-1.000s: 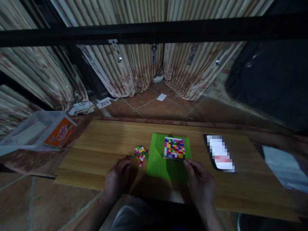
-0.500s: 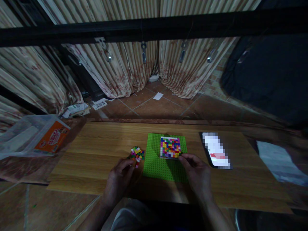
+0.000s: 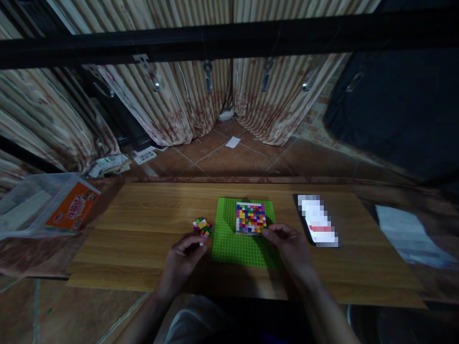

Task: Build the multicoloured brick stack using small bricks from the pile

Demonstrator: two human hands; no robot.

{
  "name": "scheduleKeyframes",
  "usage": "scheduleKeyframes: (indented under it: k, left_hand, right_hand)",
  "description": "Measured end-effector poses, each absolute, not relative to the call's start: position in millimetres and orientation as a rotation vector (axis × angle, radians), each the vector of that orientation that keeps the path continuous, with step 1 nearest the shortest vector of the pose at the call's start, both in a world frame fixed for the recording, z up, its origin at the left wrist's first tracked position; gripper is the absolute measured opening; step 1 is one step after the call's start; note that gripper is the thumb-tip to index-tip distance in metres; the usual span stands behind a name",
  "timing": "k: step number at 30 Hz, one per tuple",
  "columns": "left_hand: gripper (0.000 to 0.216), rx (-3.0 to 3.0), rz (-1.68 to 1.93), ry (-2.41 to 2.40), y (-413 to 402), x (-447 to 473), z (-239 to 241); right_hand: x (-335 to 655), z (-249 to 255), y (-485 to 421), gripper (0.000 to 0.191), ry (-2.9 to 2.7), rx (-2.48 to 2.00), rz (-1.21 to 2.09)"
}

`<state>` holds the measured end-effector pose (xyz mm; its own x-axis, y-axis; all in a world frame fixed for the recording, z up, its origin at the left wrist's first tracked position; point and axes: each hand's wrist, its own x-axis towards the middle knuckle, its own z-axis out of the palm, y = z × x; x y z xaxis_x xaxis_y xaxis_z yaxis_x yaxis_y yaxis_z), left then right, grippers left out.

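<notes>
**Both hands have crept forward to the bricks**

Since the earlier frames the left hand has closed in on the loose bricks, and the right hand has come up to the near right corner of the brick mosaic. The mosaic sits on the green baseplate, mid-table.

The left hand's fingers are curled, thumb near forefinger; I cannot tell if they hold a brick. The right hand's bent fingertips touch the mosaic's corner (grip unclear).

The bricks look tiny, light, hard and smooth, probably best pinched by their sides.
</notes>
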<state>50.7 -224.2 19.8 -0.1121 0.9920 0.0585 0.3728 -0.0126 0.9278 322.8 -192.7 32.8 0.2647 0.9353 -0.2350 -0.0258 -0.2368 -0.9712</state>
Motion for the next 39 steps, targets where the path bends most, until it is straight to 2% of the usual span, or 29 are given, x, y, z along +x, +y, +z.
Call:
scheduleKeyframes:
  k: [18, 25, 33, 39]
  left_hand:
    - [0.021, 1.348, 1.105, 1.55, -225, 53, 22]
    - [0.022, 1.383, 1.094, 1.497, -207, 70, 43]
    - [0.019, 1.774, 1.131, 1.413, -139, 111, 65]
    - [0.023, 2.103, 0.956, 1.36, -109, 123, 60]
  right_hand:
    - [316, 20, -203, 0.037, -0.701, -1.413, 1.07]
    - [313, 31, -196, 0.04, -0.772, -1.465, 0.977]
    - [322, 44, -173, 0.039, -0.914, -1.482, 0.839]
    - [320, 40, -160, 0.035, -1.063, -1.46, 0.849]
